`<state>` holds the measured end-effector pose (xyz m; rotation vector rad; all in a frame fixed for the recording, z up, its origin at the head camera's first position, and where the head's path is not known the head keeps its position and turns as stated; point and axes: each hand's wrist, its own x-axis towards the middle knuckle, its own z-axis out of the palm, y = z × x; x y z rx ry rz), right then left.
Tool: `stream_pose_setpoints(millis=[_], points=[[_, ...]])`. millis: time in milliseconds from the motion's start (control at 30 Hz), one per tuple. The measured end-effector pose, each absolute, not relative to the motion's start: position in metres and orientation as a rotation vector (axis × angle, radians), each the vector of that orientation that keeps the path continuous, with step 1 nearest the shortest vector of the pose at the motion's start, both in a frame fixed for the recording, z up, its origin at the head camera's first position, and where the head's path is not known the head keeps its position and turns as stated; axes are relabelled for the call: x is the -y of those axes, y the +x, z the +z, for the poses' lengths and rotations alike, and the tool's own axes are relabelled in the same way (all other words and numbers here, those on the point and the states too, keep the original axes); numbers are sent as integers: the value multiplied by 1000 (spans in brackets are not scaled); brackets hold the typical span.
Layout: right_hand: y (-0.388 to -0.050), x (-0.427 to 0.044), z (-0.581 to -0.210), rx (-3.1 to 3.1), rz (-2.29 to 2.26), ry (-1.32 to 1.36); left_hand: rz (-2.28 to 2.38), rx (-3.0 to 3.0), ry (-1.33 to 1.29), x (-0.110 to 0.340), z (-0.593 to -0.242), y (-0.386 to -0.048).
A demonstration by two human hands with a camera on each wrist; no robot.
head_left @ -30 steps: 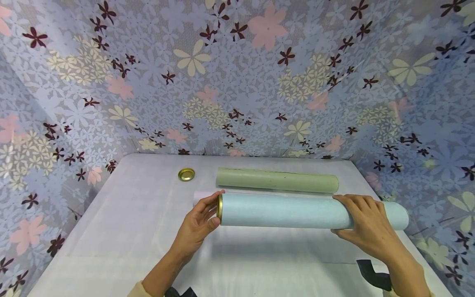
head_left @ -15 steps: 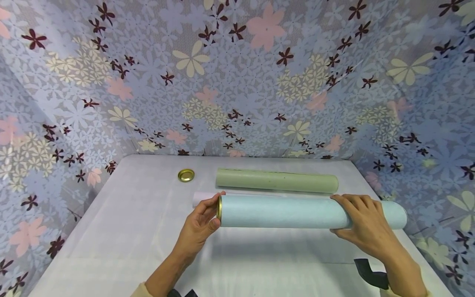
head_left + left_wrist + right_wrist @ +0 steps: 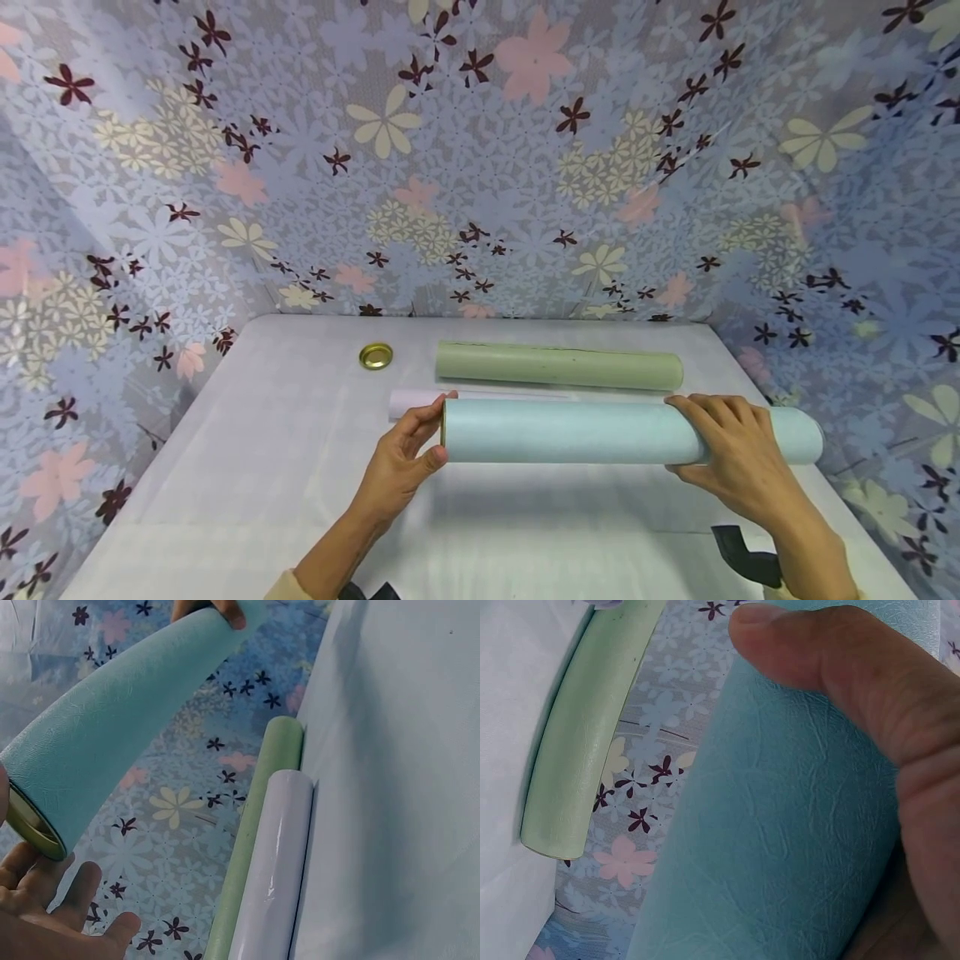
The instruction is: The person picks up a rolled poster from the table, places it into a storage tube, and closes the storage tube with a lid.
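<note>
A light blue tube is held level above the table, across the head view. My right hand grips it from above near its right end; in the right wrist view the thumb lies along the blue surface. My left hand pinches the gold-rimmed left end between thumb and fingers. In the left wrist view the gold rim sits at the tube's near end, with the left hand's fingers at its lower edge, several of them spread.
Behind the blue tube, a green tube and a pale lilac tube lie on the white table. A round gold lid lies to their left. Flowered cloth surrounds the table at the back and sides.
The tube's left end has turned slightly, so less of the gold rim shows in the head view. Both hands keep their hold in nearly the same place.
</note>
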<state>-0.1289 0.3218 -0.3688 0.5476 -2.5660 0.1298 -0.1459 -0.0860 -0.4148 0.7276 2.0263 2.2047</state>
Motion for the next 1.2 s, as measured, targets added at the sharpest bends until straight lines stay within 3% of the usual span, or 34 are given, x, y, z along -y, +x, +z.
stream_pose_setpoints(millis=[667,933,1200], points=[[-123,-312,-372,2555,152,511,2100,-2212,743,101,-404,-141],[-121,-307,-373,2570,167,477,1919,-2593,752,102,-395,-140],[-119,-302,-375,2572,166,478,1546,-3076,1065,94,-387,-137]])
